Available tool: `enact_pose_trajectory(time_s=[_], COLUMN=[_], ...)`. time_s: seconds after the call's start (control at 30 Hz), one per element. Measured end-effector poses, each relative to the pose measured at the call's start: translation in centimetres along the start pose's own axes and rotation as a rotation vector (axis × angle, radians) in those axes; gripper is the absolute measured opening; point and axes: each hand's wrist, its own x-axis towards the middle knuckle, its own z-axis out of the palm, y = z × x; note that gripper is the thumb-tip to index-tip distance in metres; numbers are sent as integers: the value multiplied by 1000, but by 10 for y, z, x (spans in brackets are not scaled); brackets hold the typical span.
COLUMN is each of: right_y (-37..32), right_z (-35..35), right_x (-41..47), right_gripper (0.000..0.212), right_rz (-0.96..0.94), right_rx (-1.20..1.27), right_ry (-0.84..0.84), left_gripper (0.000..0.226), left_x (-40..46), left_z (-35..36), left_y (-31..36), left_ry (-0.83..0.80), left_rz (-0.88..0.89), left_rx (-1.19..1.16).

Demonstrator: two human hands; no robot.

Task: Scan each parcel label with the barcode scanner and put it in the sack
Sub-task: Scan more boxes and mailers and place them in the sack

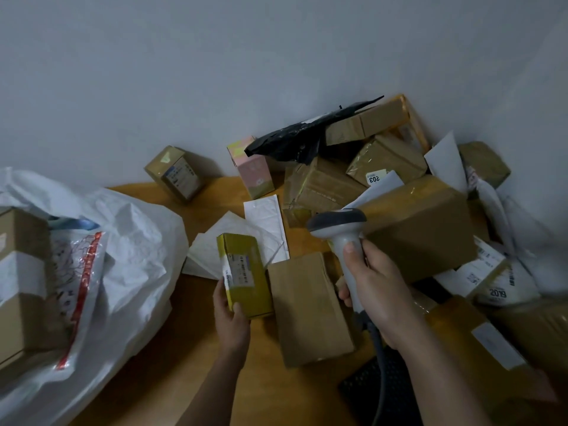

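My left hand (pixel 231 318) grips the lower end of a narrow yellow parcel (pixel 244 273), its white label facing up. My right hand (pixel 373 290) holds the grey barcode scanner (pixel 339 232) by its handle, thumb on top, head dark and pointed away toward the pile. The scanner sits to the right of the yellow parcel, above a plain brown box (pixel 310 309) on the wooden table (pixel 172 358). The white sack (pixel 135 259) lies open at the left, with a brown box (pixel 21 281) and a printed bag inside.
A heap of brown boxes (pixel 418 235), a black poly bag (pixel 295 139), white mailers (pixel 264 219) and a pink box (pixel 253 170) fills the back right. One small box (pixel 176 172) leans against the grey wall. The scanner's cable runs down past a dark keyboard (pixel 368 392).
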Motion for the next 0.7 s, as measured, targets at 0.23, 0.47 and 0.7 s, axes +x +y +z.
enact_pose_trajectory(time_s=[0.23, 0.47, 0.7], right_y=[-4, -7, -2], right_z=[-5, -10, 0], right_x=[-16, -33, -40], right_gripper=[26, 26, 33], right_rz=[-13, -10, -53], right_rx=[-12, 99, 220], right_ry=[-20, 8, 254], left_gripper=[59, 47, 30], left_x=[1, -23, -58], left_z=[-6, -2, 8], left_y=[-10, 27, 87], left_ry=[68, 155, -366], left_rz=[-31, -128, -447], left_rx=[184, -195, -776])
